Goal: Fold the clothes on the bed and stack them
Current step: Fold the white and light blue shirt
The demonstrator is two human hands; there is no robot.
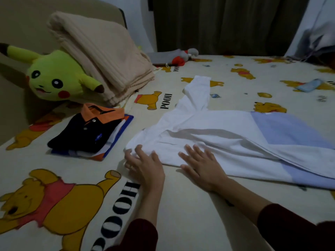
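1. Shirt [226, 142]: the white garment with a pale blue panel lies spread on the bed [181, 205] just ahead of both your hands, one sleeve stretched away from you.
2. Your left hand [143, 165] rests at the shirt's near left corner, fingers spread and straight, their tips on the cloth; that edge looks slightly blurred, so a pinch there cannot be ruled out.
3. Your right hand [201, 165] lies flat on the shirt's near hem, fingers apart, gripping nothing.
4. Beyond and left of your left hand sits the folded stack [90, 134], a dark polo with an orange collar on top.
5. Farther left of that stack lie a yellow plush toy [54, 78] and a folded beige blanket [101, 57].
6. Well off to the right of your right hand, a small blue item [308, 85] rests on the sheet.
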